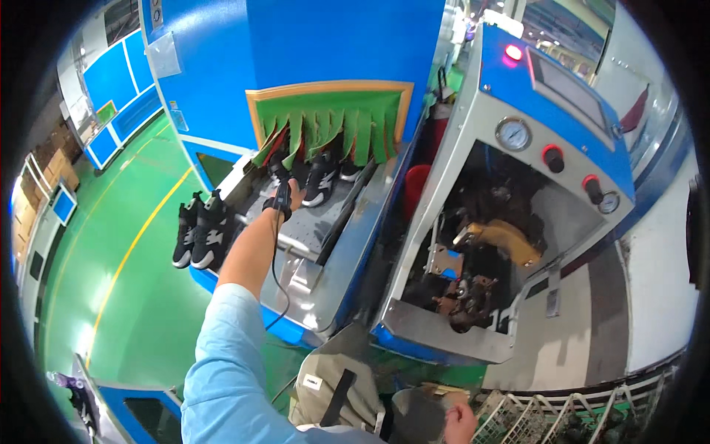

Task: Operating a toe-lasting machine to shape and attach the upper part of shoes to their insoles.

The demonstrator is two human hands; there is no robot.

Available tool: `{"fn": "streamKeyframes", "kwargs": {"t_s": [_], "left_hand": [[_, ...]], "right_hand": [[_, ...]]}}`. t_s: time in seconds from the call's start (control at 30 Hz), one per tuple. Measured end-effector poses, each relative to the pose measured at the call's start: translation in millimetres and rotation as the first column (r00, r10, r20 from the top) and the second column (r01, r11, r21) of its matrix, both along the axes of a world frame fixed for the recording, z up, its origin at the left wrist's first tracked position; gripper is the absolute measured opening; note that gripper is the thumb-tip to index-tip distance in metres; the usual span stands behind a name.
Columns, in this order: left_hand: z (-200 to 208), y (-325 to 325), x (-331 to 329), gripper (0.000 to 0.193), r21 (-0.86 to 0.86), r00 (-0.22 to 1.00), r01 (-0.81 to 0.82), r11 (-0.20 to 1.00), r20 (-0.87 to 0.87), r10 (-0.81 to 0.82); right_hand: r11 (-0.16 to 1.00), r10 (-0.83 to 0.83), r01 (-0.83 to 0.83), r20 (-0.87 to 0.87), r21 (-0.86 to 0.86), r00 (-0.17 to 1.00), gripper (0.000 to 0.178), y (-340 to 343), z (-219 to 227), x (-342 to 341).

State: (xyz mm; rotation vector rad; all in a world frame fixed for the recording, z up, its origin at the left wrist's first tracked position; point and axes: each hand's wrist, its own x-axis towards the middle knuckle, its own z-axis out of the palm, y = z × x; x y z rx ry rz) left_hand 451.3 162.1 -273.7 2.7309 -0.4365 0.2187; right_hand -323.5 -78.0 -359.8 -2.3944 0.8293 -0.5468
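Left hand (292, 194) at 2 black shoes (320, 180) below green flaps (318, 132); right hand (460, 424) low; cannot tell if hands grip.

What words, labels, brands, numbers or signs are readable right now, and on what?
Nothing is legible.
Upper gauge: dial markings too small.
Lower gauge: too small.
Sheet on the blue machine: too blurred.
Stickers below it: too small.
White label on the beige fabric: too small.
Screen: no readable text.
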Motion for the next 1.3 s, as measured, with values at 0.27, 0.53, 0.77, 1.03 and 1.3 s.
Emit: {"fn": "streamKeyframes", "kwargs": {"t_s": [0.27, 0.53, 0.77, 1.03, 1.3], "left_hand": [[-60.4, -100.8, -0.7, 0.06, -0.279, 0.999, 0.031, 0.96, 0.031, -0.023], [-76.9, -140.2, 49.8, 0.077, -0.433, 0.994, -0.079, 0.898, 0.036, 0.104], [-105.7, -113.3, 27.5, 0.068, -0.512, 0.99, 0.014, 0.859, 0.127, 0.06], [97.3, -44.2, -178.7, 0.058, -0.912, 0.942, -0.085, 0.401, -0.205, -0.267], [19.0, 21.9, -467.7, 0.064, -0.842, 0.288, -0.364, 0.398, -0.508, -0.811]], "right_hand": [[0.924, 0.374, -0.213, -0.629, 0.319, 0.681, 0.04, 30.5, -103.9, 62.6], [0.892, 0.424, -0.201, -0.597, 0.404, 0.681, 0.038, 28.6, -111.9, 105.5], [0.886, 0.423, -0.167, -0.61, 0.432, 0.67, 0.037, 13.7, -87.2, 137.2], [0.902, 0.381, -0.216, -0.455, 0.374, 0.805, 0.036, 26.0, -101.2, 110.4], [0.083, -0.185, -0.791, 0.79, 0.606, 0.585, 0.117, 89.0, 96.1, 133.6]]}}
